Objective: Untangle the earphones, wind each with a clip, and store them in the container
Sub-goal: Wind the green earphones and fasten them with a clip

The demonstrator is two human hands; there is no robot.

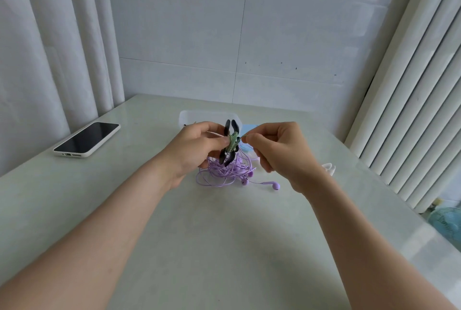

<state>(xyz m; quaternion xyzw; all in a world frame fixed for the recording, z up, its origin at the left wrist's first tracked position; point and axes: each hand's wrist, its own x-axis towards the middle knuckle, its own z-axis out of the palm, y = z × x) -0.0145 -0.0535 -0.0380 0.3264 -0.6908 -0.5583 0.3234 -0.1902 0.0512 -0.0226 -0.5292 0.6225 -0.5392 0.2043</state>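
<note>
Left hand (195,146) grips clip (227,127); right (277,151), cable (232,144); container (186,116) behind.

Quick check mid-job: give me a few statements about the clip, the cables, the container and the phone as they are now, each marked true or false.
1. The left hand holds the black clip, which has green cable wound round it. True.
2. The purple earphones are already stored in the container. False: they lie tangled on the table, in front of the container.
3. The right hand pinches the green cable right beside the clip. True.
4. The phone lies to the right of both hands. False: it lies on the table to their left, screen dark.
</note>
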